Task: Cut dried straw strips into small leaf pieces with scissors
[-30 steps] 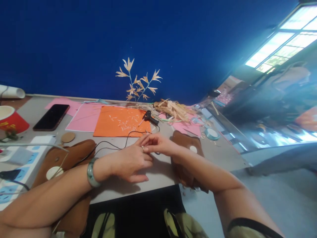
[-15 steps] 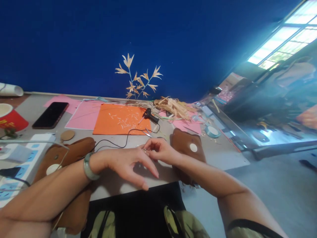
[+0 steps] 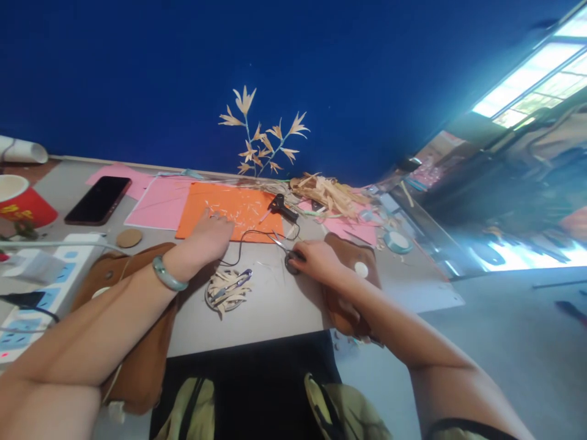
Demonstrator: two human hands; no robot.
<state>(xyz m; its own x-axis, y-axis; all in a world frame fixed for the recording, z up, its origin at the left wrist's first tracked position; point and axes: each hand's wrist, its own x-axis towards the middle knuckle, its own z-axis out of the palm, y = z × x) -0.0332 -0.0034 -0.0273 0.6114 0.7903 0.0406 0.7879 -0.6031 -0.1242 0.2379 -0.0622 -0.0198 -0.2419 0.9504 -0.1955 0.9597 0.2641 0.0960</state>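
Observation:
My right hand [image 3: 316, 261] is closed round the black handles of a pair of scissors [image 3: 292, 261], low over the table; the blades point away and to the left. My left hand [image 3: 211, 235], with a bracelet [image 3: 169, 274] on the wrist, reaches over the orange sheet [image 3: 186, 226]. Its fingers are stretched toward the small white scraps [image 3: 243, 211] there, fingertips at the paper and nothing visible held. Between my forearms a small round dish of pale strips [image 3: 227, 293] stands on the table, with tweezers [image 3: 238, 280] lying across it.
A black glue gun [image 3: 282, 208] lies on the orange sheet, its cord looping forward. Behind it stand branches with straw-coloured flowers [image 3: 263, 140]. Dried husks [image 3: 328, 192] and a tape roll [image 3: 398, 241] lie right. A phone [image 3: 98, 200], red cup [image 3: 30, 208] and power strip [image 3: 55, 287] are left.
My hands, together before, have parted. The left has moved forward and left to the orange sheet, uncovering the dish and tweezers. The right has moved right and taken hold of the scissors.

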